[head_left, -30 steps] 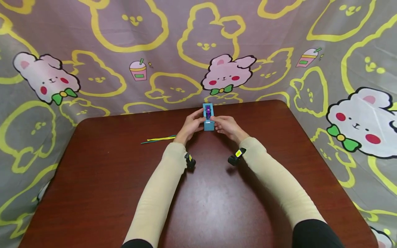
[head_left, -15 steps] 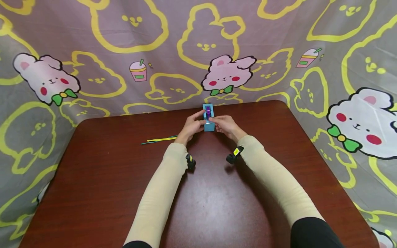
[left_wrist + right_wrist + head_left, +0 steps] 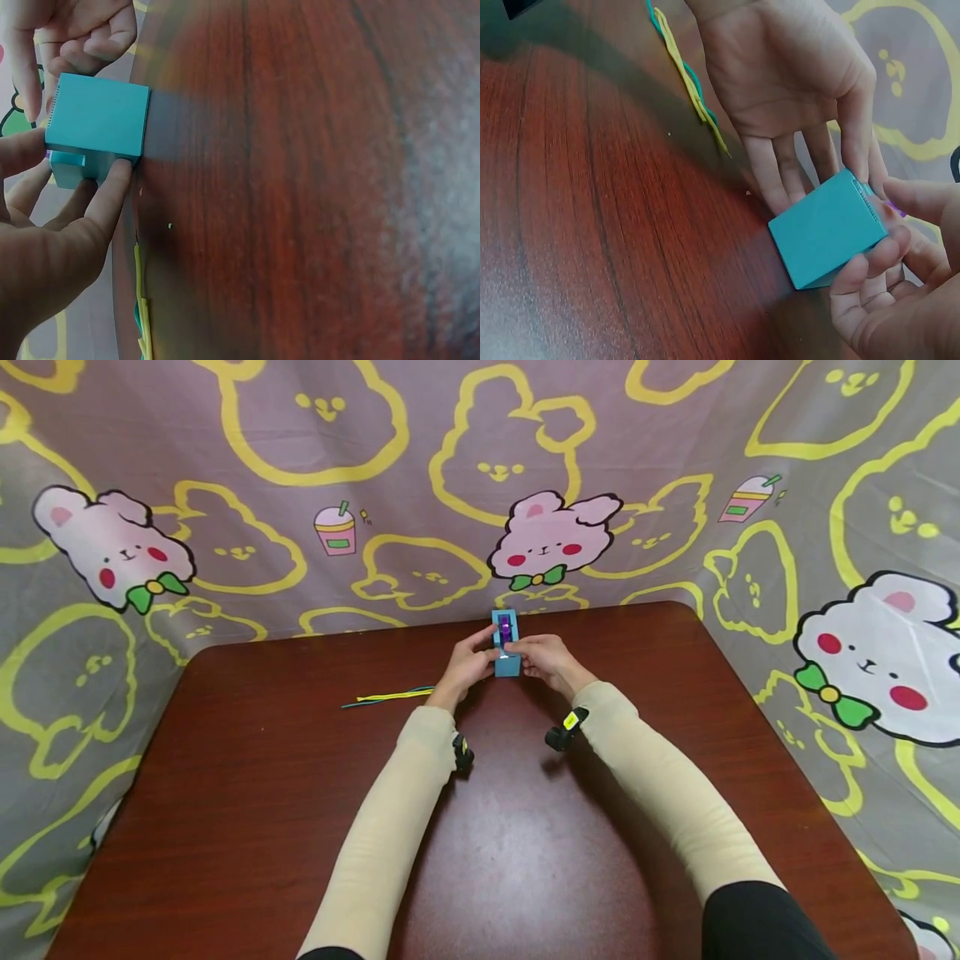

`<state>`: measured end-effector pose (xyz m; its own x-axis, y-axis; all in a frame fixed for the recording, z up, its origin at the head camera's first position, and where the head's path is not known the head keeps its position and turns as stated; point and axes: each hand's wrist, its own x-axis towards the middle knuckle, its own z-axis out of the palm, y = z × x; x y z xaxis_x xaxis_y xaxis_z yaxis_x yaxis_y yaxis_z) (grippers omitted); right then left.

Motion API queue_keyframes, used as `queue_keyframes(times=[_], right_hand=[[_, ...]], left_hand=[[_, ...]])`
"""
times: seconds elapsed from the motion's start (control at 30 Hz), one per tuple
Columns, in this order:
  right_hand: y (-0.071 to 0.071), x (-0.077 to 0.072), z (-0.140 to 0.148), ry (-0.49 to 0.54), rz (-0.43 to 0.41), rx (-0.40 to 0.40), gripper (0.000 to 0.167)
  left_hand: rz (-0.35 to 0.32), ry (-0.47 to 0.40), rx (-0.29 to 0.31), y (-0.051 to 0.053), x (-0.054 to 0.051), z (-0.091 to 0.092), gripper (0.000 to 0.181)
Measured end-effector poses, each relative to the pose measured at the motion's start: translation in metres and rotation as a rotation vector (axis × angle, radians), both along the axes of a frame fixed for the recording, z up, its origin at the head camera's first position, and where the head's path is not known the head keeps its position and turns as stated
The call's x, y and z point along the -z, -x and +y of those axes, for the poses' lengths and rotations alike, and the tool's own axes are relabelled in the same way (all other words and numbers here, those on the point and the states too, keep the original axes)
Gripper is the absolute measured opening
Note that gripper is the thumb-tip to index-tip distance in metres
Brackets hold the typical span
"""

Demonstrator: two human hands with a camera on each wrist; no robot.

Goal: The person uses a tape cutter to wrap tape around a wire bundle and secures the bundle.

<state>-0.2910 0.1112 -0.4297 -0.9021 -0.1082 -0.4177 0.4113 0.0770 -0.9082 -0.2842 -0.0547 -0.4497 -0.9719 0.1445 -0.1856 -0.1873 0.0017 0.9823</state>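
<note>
Curtain-printed cups (image 3: 335, 532) show only in head view; both hands (image 3: 468, 665) (image 3: 553, 658) grip a teal block (image 3: 507, 668).

a brown table (image 3: 262, 793) bears cords (image 3: 392, 696) and a block (image 3: 507, 667).

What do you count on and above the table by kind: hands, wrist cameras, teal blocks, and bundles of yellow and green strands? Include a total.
Hands: 2 (left hand, right hand)
Wrist cameras: 2 (left camera, right camera)
Teal block: 1
Strand bundle: 1, its separate strands too fine to count
Total: 6
</note>
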Motion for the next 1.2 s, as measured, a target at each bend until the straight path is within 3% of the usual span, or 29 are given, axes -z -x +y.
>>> queue_keyframes(times=[0.43, 0.93, 1.2], right_hand=[[0.0005, 0.0005, -0.0016, 0.06, -0.039, 0.075, 0.012], [0.0037, -0.0002, 0.0037, 0.15, -0.164, 0.109, 0.01], [0.0073, -0.0065, 0.0031, 0.172, -0.166, 0.091, 0.013]], left_hand=[[0.035, 0.06, -0.001, -0.0034, 0.0005, 0.0016, 0.051], [0.04, 0.063, -0.01, -0.0029, 0.0013, 0.0037, 0.052], [0.036, 0.065, -0.023, -0.0036, 0.0018, 0.0025, 0.052]])
